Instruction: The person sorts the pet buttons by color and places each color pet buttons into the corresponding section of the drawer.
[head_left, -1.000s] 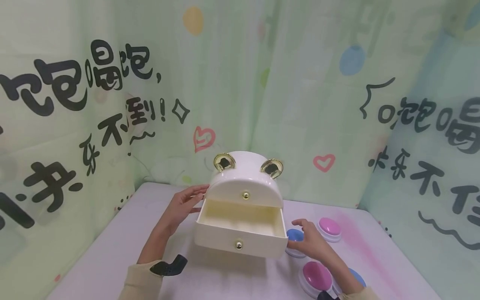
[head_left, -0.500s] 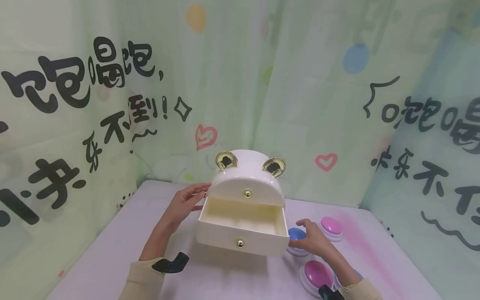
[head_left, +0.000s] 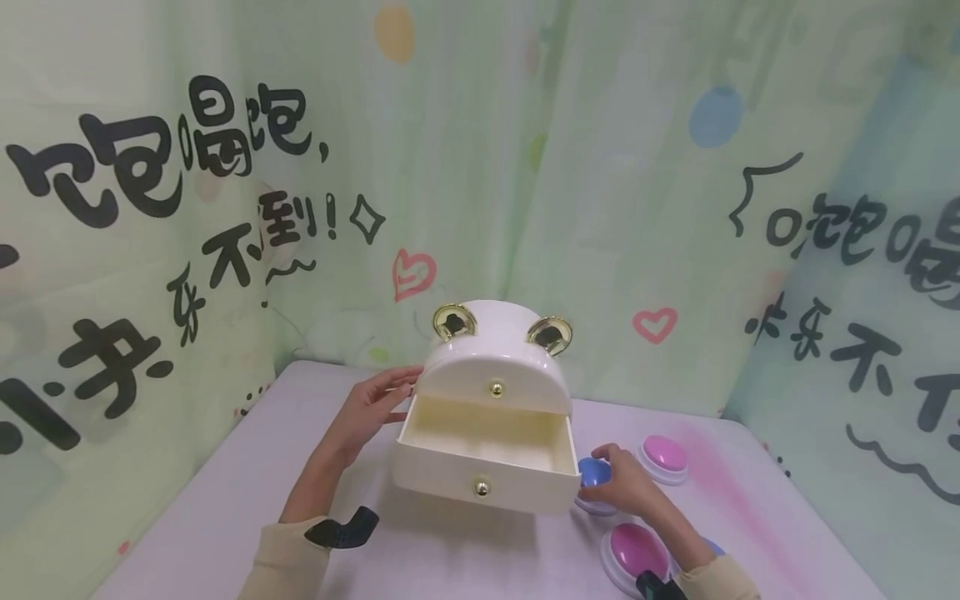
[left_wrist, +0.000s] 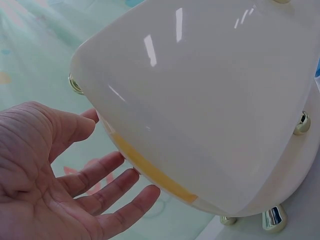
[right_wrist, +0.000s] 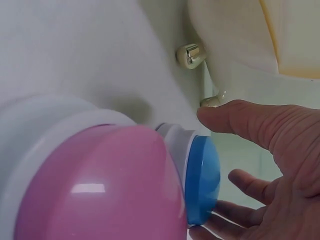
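Observation:
A white frog-shaped drawer box (head_left: 498,350) with gold-rimmed eyes stands mid-table in the head view. Its lower drawer (head_left: 487,492) is pulled out and bare inside. My left hand (head_left: 367,412) lies at the box's left side, fingers spread; in the left wrist view, the fingertips (left_wrist: 147,192) meet the side's lower edge. To the right of the drawer, my right hand (head_left: 626,483) is around a blue dome button (head_left: 595,473) on a white base. In the right wrist view, thumb and fingers flank the blue dome (right_wrist: 202,180), with a small gap at the thumb.
A pink dome button (head_left: 639,550) stands nearer, below the right forearm, with another blue one (head_left: 712,547) partly hidden beside it. A further pink button (head_left: 665,452) sits behind the right hand. Printed green curtains (head_left: 600,208) close off the table's back and sides.
My right hand has lowered slightly and its fingers have come closer round the blue button. The left hand and drawer box keep their places; the head view shifted a little.

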